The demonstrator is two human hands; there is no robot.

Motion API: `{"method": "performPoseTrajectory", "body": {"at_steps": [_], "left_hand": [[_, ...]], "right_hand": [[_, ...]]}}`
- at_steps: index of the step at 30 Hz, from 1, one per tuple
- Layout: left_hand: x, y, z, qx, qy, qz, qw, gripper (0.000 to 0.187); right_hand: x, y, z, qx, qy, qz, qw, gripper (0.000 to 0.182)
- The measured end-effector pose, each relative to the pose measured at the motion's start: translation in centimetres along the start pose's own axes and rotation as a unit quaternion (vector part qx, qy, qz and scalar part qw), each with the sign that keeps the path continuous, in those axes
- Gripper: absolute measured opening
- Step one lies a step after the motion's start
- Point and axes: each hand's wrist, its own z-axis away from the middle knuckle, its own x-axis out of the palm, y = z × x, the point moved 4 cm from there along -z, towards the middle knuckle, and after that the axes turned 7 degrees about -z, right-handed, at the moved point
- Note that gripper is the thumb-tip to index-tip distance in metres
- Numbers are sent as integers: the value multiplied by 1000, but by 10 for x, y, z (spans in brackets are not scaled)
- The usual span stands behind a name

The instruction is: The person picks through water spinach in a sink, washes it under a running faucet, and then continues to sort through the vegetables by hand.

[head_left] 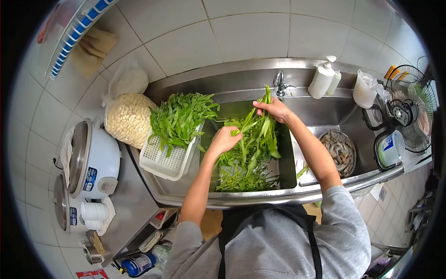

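Note:
Over the left sink basin (pixel 287 169), my right hand (pixel 275 109) is closed around a bunch of leafy green stems (pixel 265 135), whose leaves hang down below it. My left hand (pixel 226 140) is closed at the left side of the bunch, its fingers pinching a green stem. More cut greens (pixel 244 181) lie in the basin beneath both hands. To the left of the basin, a heap of long green leaves (pixel 181 118) rests on a white perforated basket (pixel 167 160).
A faucet (pixel 280 83) stands behind the basin. Shrimp in a bowl (pixel 339 153) sit in the right basin. White bottles (pixel 321 80), a plastic bag (pixel 366 89) and a fan (pixel 409 109) are at the right. A bag of pale beans (pixel 129 120) and rice cookers (pixel 100 160) stand left.

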Motion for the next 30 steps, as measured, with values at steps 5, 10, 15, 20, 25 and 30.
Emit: {"method": "performPoseTrajectory", "body": {"at_steps": [5, 10, 15, 20, 25, 30], "left_hand": [[1, -14, -3, 19, 16, -56, 998, 25], [-11, 17, 4, -16, 46, -99, 994, 25], [-6, 18, -3, -7, 93, -73, 993, 24], [-6, 22, -9, -7, 150, -83, 985, 22], [-7, 25, -13, -14, 190, -91, 977, 19], [-5, 21, -14, 15, 149, -160, 976, 21]], "right_hand": [[0, -2, 0, -48, -5, 88, 995, 27], [5, 4, -6, -27, 39, 102, 994, 27], [12, 7, -8, -28, 47, 54, 997, 30], [22, 0, 2, -28, 55, 33, 998, 31], [31, 4, 2, -13, 72, 16, 997, 35], [29, 7, 2, 9, 80, 42, 996, 33]]}}
